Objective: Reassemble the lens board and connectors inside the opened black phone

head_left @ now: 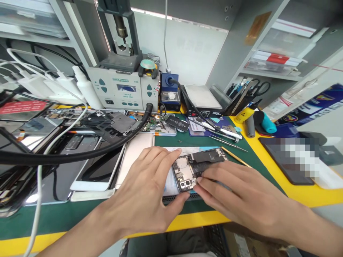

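Observation:
An opened phone [197, 165] lies back-up in the middle of the green mat [80, 210], its boards, black battery and camera modules exposed. My left hand [146, 189] grips its left end, fingers over the top edge and thumb under the camera corner. My right hand [235, 194] rests on its lower right side, fingertips pressed together against the board near the cameras; whether they pinch a small part is hidden.
Several phones and panels [93, 167] lie stacked at the left under a thick black hose [80, 153]. A rework station [120, 89] and blue tip stand [169, 91] sit behind. Tweezers and pens [222, 134] lie at the right, with a dark tablet [289, 160] beyond.

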Available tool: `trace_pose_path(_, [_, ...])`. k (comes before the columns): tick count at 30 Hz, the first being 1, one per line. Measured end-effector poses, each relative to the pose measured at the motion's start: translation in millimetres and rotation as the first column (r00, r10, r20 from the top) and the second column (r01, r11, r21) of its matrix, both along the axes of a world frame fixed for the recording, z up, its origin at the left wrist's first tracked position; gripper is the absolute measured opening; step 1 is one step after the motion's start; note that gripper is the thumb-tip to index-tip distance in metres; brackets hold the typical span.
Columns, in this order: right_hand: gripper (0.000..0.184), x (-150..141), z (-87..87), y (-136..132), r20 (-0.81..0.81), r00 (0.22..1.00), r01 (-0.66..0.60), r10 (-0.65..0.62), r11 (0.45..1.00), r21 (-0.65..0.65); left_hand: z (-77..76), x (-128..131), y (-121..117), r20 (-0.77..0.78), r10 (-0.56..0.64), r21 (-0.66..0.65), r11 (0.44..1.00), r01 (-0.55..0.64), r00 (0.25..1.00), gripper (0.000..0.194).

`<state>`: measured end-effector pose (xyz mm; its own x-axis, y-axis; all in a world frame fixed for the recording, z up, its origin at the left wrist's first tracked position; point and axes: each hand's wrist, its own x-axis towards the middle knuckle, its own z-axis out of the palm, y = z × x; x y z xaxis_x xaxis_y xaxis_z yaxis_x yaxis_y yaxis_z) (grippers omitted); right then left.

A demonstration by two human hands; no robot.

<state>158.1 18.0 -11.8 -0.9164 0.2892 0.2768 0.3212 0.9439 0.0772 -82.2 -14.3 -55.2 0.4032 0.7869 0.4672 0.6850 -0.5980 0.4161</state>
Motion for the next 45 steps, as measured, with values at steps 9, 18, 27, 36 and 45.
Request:
trace_pose_path(9, [0.026,-2.0,-0.4,-1.0,0.041,0.996,-0.075,0.074,0.997,0.035,0.6,0.5,-0.1,0.012,0.0,-0.022,1.0,0.0,1.0,0.062])
trace_pose_path(18, [0.03,-5.7,10.1,-3.0,0.149,0.989,0.016,-0.003,0.996,-0.085,0.4,0.3,-1.3,0.0,0.01,-0.035,0.999,-0.01,1.0,0.063])
trace_pose_path(27, [0.02,-14.3,7.6,-1.4,-0.028,0.948,0.282,-0.318,0.876,-0.392,0.9,-0.4,-1.7,-0.001,0.014,-0.055,0.998,-0.014,1.0,0.065])
trace_pose_path(36, [0.016,-17.9,8.8,-0.8,-0.039,0.89,0.375,-0.453,0.779,-0.503,0.6,0.1,-1.6,0.001,0.016,-0.06,0.998,-0.016,1.0,0.067])
trace_pose_path(45, [0.017,0.4,-9.2,-4.1,-0.1,0.994,0.045,-0.054,0.995,-0.087,0.2,-1.0,-2.1,-0.003,0.025,-0.063,0.998,-0.025,1.0,0.066])
